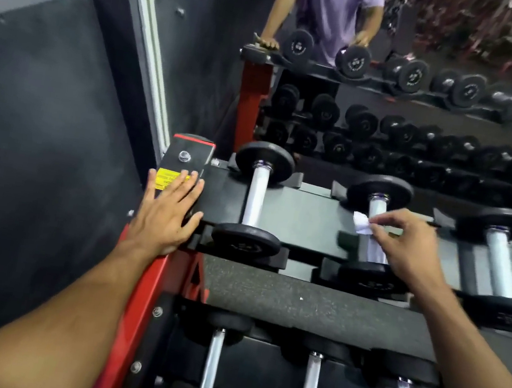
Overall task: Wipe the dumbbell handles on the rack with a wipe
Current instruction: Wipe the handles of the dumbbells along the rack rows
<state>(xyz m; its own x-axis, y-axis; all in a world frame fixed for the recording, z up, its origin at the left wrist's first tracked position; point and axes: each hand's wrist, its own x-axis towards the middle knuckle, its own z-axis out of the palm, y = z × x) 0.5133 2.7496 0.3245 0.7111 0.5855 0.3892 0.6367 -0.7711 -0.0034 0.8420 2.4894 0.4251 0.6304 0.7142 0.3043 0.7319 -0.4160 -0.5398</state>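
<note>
A red-and-black dumbbell rack (309, 209) stands against a mirror (432, 87), with dumbbells lying in rows on its tiers. The left hand (166, 210) lies flat with fingers spread on the rack's end cap (185, 166); the right hand (408, 241) pinches a small white wipe (361, 223) against the handle (376, 233) of the second top-tier dumbbell

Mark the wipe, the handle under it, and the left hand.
wipe (361, 223), head view, crumpled white middle.
second dumbbell handle (377, 207), head view, bare upper shaft.
left hand (168, 208), head view, back of hand.
</note>
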